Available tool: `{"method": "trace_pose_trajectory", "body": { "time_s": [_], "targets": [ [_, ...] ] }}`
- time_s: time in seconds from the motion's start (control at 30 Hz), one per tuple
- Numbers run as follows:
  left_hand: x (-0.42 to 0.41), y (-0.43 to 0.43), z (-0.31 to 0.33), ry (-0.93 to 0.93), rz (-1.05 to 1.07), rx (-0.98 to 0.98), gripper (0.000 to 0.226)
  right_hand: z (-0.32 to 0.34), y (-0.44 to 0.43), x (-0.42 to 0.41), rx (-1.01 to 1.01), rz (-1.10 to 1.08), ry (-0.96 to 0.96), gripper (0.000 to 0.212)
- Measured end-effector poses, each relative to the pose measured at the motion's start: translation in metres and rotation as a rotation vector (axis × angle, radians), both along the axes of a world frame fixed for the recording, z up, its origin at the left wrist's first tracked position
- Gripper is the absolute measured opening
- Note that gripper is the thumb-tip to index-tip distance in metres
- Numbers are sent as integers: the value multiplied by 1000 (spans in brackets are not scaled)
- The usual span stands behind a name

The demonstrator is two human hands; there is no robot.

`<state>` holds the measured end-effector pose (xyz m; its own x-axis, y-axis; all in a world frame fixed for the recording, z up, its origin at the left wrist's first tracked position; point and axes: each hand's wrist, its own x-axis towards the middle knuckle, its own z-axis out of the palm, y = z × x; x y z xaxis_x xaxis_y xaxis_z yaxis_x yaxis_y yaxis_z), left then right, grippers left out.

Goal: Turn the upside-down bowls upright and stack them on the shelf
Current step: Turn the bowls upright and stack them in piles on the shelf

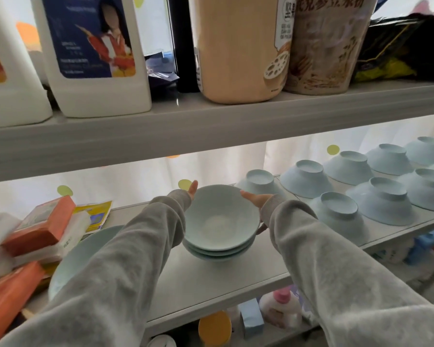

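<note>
Two arms in grey fleece sleeves [336, 271] reached in from the bottom corners of the frame over a pale grey metal shelf [223, 279]. At lower left, partly under the left sleeve, lay a wide pale green dish [80, 254], with orange cardboard boxes [40, 229] piled beside it at the left edge.

At the centre stood a stack [218, 249] of upright pale blue-green ceramic bowls. The top bowl [219, 219] sat nested in it, mouth up. The left hand [192, 189], mostly hidden by its cuff, had straight fingers laid against the left rim of the top bowl, not curled round it. The right hand [254, 200] held the opposite rim, thumb along the upper edge and one finger [261, 229] curled beneath.

Further back, from right of centre to the right edge, the upside-down bowls [338, 214], pale blue with raised foot rings, sat in two rows on the same shelf. The leftmost of the back row was just beside the right hand.

Across the top of the frame, the upper shelf [211, 131] carried white plastic bottles [93, 58] with blue labels at upper left and a tall beige canister [236, 46] at upper centre.
</note>
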<state>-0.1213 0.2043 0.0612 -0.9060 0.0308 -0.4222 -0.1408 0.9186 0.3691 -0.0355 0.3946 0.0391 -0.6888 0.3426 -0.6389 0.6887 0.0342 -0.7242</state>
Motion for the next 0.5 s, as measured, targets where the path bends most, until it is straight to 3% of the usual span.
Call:
{"method": "trace_pose_trajectory", "body": {
  "time_s": [0.1, 0.23, 0.33, 0.5],
  "targets": [
    [0, 20, 10, 141, -48, 53, 84, 5, 22, 6, -22, 16, 23, 75],
    [11, 61, 19, 268, -33, 131, 75, 14, 78, 12, 0, -141, 109, 60],
    [27, 109, 25, 387, -80, 300, 63, 16, 135, 24, 26, -237, 165, 55],
    [52, 204, 17, 405, -168, 460, 58, 24, 233, 42, 40, -241, 226, 28]
  ]
}}
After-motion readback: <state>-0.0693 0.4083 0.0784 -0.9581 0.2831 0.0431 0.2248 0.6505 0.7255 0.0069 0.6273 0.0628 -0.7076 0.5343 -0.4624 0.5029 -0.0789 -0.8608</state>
